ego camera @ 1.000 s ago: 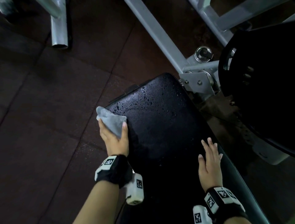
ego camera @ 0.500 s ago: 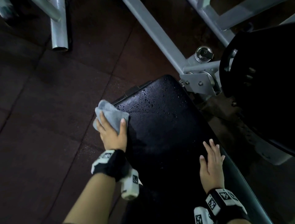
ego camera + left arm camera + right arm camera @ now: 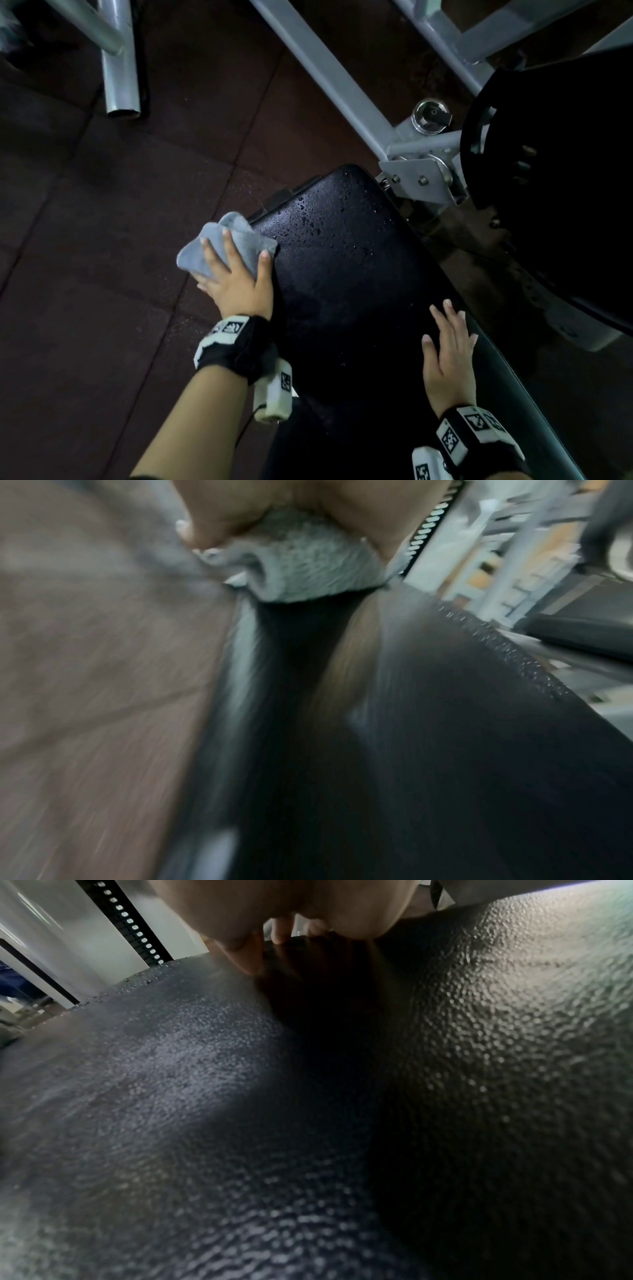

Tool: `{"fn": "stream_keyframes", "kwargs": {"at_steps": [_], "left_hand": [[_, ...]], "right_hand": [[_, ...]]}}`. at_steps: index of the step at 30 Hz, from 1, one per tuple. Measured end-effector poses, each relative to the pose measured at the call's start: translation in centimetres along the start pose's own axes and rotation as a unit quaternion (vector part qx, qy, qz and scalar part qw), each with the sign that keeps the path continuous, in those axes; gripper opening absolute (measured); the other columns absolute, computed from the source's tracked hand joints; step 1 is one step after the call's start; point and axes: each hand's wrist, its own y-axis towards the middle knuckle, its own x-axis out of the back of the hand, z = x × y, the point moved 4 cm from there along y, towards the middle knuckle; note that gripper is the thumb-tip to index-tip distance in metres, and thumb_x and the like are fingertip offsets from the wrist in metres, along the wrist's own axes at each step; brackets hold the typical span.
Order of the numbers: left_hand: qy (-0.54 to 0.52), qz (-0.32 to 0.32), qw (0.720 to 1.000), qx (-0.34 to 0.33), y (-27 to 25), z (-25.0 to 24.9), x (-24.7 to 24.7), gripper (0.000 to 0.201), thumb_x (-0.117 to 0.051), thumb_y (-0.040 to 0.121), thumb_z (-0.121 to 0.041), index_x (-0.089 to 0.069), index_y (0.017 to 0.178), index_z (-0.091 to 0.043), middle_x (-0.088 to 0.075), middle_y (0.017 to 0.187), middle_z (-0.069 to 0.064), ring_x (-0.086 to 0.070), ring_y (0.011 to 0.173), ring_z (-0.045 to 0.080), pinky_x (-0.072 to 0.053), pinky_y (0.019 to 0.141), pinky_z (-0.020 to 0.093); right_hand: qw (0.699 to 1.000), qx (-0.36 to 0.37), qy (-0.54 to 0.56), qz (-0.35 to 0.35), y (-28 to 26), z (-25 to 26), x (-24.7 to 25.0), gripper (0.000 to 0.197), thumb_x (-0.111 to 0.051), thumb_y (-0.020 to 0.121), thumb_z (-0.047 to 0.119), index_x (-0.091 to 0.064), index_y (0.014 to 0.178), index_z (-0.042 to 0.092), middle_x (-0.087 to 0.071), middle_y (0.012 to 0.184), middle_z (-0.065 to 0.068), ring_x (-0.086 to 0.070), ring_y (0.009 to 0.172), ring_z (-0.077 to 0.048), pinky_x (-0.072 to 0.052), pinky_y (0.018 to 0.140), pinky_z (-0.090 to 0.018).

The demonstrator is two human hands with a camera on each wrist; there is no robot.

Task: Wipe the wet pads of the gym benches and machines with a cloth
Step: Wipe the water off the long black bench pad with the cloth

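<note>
A black bench pad point(image 3: 359, 274) runs from bottom centre toward the machine frame, with water droplets point(image 3: 308, 219) on its far end. My left hand point(image 3: 239, 284) grips a bunched grey cloth point(image 3: 246, 236) against the pad's left edge, thumb on the pad top and fingers spread over the cloth. In the left wrist view the cloth point(image 3: 308, 566) sits between my thumb and curled fingers point(image 3: 205, 534), pressed on the pad point(image 3: 445, 723); that view is blurred. My right hand point(image 3: 448, 349) lies flat on the pad's right side, holding nothing. The right wrist view shows its fingertips point(image 3: 281, 931) on the pebbled pad point(image 3: 308, 1123).
A grey steel beam point(image 3: 329, 78) and bracket point(image 3: 421, 178) stand just beyond the pad's far end. A large black weight plate point(image 3: 565, 205) is at the right. Another grey frame leg point(image 3: 120, 85) stands far left on the dark rubber floor point(image 3: 102, 274).
My left hand has shifted the cloth slightly further along and over the pad's left edge, and the cloth is more bunched. The right hand has stayed flat in place.
</note>
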Motion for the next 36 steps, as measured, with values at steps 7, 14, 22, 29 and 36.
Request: {"fn": "stream_keyframes", "kwargs": {"at_steps": [7, 14, 22, 29, 36], "left_hand": [[0.167, 0.030, 0.967, -0.191, 0.3, -4.9, -2.3, 0.072, -0.025, 0.089, -0.061, -0.017, 0.152, -0.027, -0.011, 0.160, 0.009, 0.006, 0.139, 0.055, 0.007, 0.112, 0.060], [0.192, 0.076, 0.937, -0.282, -4.4, 2.0, -1.7, 0.066, -0.025, 0.093, -0.056, -0.018, 0.152, -0.028, -0.009, 0.161, 0.003, -0.014, 0.145, 0.040, -0.010, 0.116, 0.057], [0.150, 0.027, 0.981, -0.122, 1.1, -2.6, -1.1, 0.076, -0.019, 0.085, -0.064, -0.012, 0.152, -0.031, -0.001, 0.161, 0.004, 0.006, 0.140, 0.053, 0.002, 0.114, 0.060], [0.228, 0.067, 0.922, -0.306, -4.2, -2.5, -3.7, 0.067, -0.033, 0.093, -0.051, -0.023, 0.151, -0.020, -0.014, 0.159, 0.010, -0.009, 0.141, 0.051, -0.006, 0.113, 0.064], [0.138, 0.032, 0.968, -0.208, -3.0, 1.8, -0.5, 0.071, -0.032, 0.089, -0.055, -0.021, 0.151, -0.022, -0.005, 0.160, 0.006, -0.011, 0.143, 0.045, -0.012, 0.115, 0.059]], "right_hand": [[1.000, -0.012, -0.012, 0.019, -0.1, -0.2, 0.1, 0.049, -0.037, 0.098, 0.018, -0.027, 0.146, 0.025, -0.006, 0.155, 0.020, 0.010, 0.143, 0.000, 0.019, 0.111, -0.017], [0.999, -0.003, 0.000, 0.032, -0.2, 0.1, 0.4, 0.056, -0.018, 0.090, 0.046, -0.022, 0.144, 0.033, -0.002, 0.155, 0.026, 0.011, 0.143, 0.002, 0.020, 0.110, -0.014], [0.999, -0.012, -0.014, 0.035, -0.1, 0.0, 0.3, 0.050, -0.035, 0.098, 0.022, -0.024, 0.147, 0.027, -0.002, 0.156, 0.021, 0.014, 0.141, 0.003, 0.020, 0.110, -0.017], [0.999, -0.007, 0.001, 0.044, -0.1, 0.1, 0.7, 0.047, -0.028, 0.099, 0.027, -0.024, 0.146, 0.029, -0.002, 0.155, 0.026, 0.013, 0.141, 0.004, 0.018, 0.110, -0.017], [0.999, 0.006, 0.015, 0.038, -0.2, 0.1, 0.7, 0.059, -0.019, 0.089, 0.046, -0.026, 0.146, 0.029, -0.006, 0.157, 0.020, 0.010, 0.143, 0.001, 0.018, 0.110, -0.017]]}}
